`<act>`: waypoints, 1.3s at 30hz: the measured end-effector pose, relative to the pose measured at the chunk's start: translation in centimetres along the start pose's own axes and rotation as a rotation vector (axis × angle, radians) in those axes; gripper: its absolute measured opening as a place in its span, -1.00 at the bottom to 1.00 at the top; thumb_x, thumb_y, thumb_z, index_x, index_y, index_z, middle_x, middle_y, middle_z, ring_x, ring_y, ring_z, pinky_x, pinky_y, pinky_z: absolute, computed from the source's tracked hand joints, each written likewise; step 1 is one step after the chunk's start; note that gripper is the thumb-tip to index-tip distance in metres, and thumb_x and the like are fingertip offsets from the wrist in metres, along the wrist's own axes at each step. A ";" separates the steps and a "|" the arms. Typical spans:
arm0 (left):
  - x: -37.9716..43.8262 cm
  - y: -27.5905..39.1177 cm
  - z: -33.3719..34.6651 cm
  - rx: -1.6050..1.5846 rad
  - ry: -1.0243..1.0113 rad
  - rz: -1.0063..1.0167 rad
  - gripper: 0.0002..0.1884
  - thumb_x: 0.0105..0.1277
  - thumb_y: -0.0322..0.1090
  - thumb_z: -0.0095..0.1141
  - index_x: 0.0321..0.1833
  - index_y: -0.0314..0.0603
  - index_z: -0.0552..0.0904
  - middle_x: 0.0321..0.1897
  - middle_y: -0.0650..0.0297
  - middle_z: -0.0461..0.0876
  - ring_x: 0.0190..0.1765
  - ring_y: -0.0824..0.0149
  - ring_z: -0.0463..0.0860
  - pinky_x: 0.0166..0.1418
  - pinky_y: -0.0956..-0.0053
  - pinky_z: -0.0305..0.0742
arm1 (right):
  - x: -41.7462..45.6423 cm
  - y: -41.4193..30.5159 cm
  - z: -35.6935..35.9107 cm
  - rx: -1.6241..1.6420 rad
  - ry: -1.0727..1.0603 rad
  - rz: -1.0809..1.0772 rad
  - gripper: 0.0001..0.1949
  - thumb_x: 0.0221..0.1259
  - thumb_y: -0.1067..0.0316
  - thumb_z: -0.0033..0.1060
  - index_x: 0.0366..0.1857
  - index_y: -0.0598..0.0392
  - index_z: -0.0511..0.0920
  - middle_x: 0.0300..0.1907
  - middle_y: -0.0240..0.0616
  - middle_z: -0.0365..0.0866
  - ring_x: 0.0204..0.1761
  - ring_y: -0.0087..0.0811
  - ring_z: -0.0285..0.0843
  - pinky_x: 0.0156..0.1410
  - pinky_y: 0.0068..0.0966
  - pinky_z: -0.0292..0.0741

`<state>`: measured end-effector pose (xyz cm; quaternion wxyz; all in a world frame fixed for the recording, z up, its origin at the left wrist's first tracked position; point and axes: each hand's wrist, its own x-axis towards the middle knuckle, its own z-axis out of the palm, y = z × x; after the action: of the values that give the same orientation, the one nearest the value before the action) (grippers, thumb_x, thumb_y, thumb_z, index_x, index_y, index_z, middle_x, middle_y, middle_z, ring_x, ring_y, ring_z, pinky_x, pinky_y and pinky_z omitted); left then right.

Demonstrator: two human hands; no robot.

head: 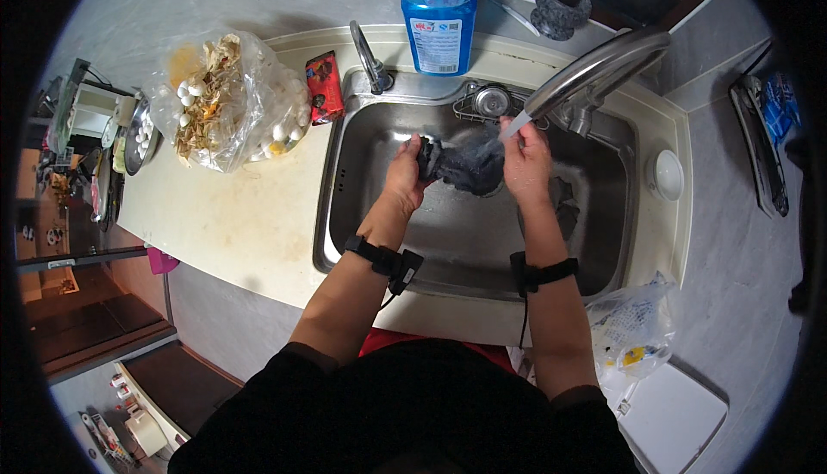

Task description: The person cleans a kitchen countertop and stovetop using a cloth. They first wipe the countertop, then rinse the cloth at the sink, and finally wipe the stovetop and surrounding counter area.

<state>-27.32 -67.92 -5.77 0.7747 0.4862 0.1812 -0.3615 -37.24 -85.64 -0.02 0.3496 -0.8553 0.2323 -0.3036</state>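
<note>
A dark grey wet cloth [475, 161] is stretched between my two hands over the stainless steel sink [439, 235]. My left hand [406, 169] grips its bunched left end. Its right end is in my right hand [524, 159], right under the mouth of the chrome faucet [581, 73]. Water runs from the spout onto the cloth and my right fingers. Another dark grey piece of cloth [565, 209] lies in the sink, partly hidden behind my right forearm.
A blue soap bottle [439, 28] stands behind the sink, near a small curved tap [368, 54]. Left on the counter [245, 228] are a red packet [324, 88] and plastic bags [226, 106] of scraps. A white bowl [667, 175] sits at the right rim, with a plastic bag [636, 325] below.
</note>
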 end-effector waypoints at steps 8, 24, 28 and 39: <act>-3.2 1.3 1.5 -0.200 -0.315 -0.040 -0.60 0.52 0.03 -0.09 0.19 -0.08 0.47 0.12 0.14 0.56 0.16 0.08 0.58 0.28 0.03 0.48 | 0.2 -0.9 2.1 0.493 0.090 0.340 -0.79 0.46 0.24 0.10 -0.15 0.19 0.59 -0.39 -0.46 0.51 -0.31 -0.62 0.35 -0.15 -0.62 0.38; -4.1 1.7 3.5 -0.398 -0.460 -0.133 -0.70 0.52 -0.06 -0.06 0.10 -0.05 0.53 0.13 0.12 0.59 0.19 0.02 0.57 0.26 -0.05 0.47 | -3.8 2.5 4.7 1.433 -0.283 0.974 -0.62 0.42 -0.09 0.05 0.07 -0.07 0.51 -0.02 -0.34 0.63 -0.02 -0.32 0.61 0.08 -0.36 0.52; -0.5 -0.4 -3.5 -0.198 -0.040 -0.038 -0.70 0.49 -0.11 -0.01 0.15 -0.05 0.53 0.13 0.16 0.57 0.13 0.06 0.56 0.29 -0.01 0.42 | -1.7 -1.3 3.1 1.336 0.038 0.980 -0.75 0.42 0.04 0.13 -0.17 0.00 0.52 -0.22 -0.40 0.55 -0.14 -0.37 0.58 0.00 -0.33 0.56; -3.6 -1.9 -0.6 0.569 -0.359 0.369 -0.14 0.09 -0.63 0.13 0.54 -0.01 0.23 0.51 0.22 0.13 0.40 0.20 0.29 0.32 0.32 0.33 | -0.3 -1.1 2.2 1.605 -0.177 0.983 -0.69 0.45 -0.06 0.03 -0.27 -0.04 0.52 -0.31 -0.40 0.54 -0.22 -0.39 0.56 0.03 -0.27 0.56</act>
<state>-31.09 -66.55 -5.00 0.6800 0.6354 -0.1554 -0.3312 -35.78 -83.73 -0.61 0.9390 -0.1854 0.2612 -0.1254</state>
